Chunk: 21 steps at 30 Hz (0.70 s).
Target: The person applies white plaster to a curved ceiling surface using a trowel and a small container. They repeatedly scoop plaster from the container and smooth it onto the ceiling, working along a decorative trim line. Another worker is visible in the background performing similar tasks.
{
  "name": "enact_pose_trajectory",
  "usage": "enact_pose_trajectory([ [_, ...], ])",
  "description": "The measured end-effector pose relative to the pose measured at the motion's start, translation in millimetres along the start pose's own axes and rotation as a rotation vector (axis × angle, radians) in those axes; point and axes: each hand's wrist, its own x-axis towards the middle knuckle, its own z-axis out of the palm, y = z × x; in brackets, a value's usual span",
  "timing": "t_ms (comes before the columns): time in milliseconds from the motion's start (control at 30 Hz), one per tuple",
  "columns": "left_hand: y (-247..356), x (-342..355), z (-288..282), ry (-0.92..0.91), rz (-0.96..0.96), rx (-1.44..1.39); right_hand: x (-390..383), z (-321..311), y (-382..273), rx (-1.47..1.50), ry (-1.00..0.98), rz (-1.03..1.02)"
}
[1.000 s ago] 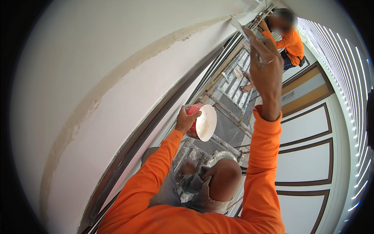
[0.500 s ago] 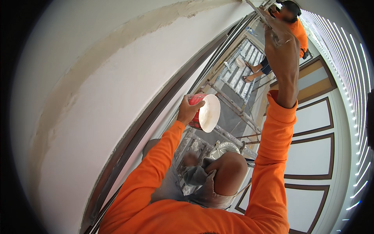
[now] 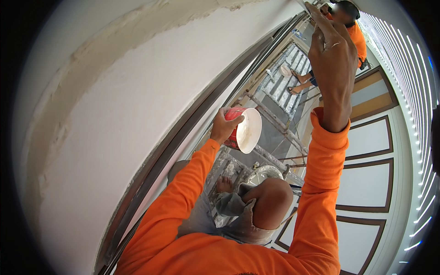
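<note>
Fingers of the left hand are grasping the side of a red tub, the thumb lying near its rim; the tub is sitting centrally, right of the brown ledge, its mouth tilting right and showing white paste. Fingers of the right hand, smeared white, are curling at the far end, apparently around a thin tool that is mostly going out of view; its contact with the pale wall cannot be told. Outward, a beige band is running along the wall, a bucket is standing beside the bent knee, and a co-worker is occupying the far end. Judged risks: a slackening thumb or steeper tilt could be spilling paste; overextending the right arm could be upsetting balance or crowding the co-worker. Dark markings are showing on the tub, but no brand or lettering is reading clearly.
</note>
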Motion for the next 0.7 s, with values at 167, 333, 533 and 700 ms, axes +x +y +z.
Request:
enact_pose_trajectory([
  [167,-1,1,4,-0.005,0.006,0.012,-6,10,23,-0.128,0.073,-0.164],
  [333,2,-1,2,0.01,0.006,0.048,6,-17,-11,-0.171,-0.004,-0.137],
  [533,3,-1,0,0.029,0.004,0.057,28,-39,17,-0.251,-0.151,-0.161],
  [700,5,-3,1,0.013,-0.01,0.046,8,-41,21,-0.164,-0.068,-0.187],
])
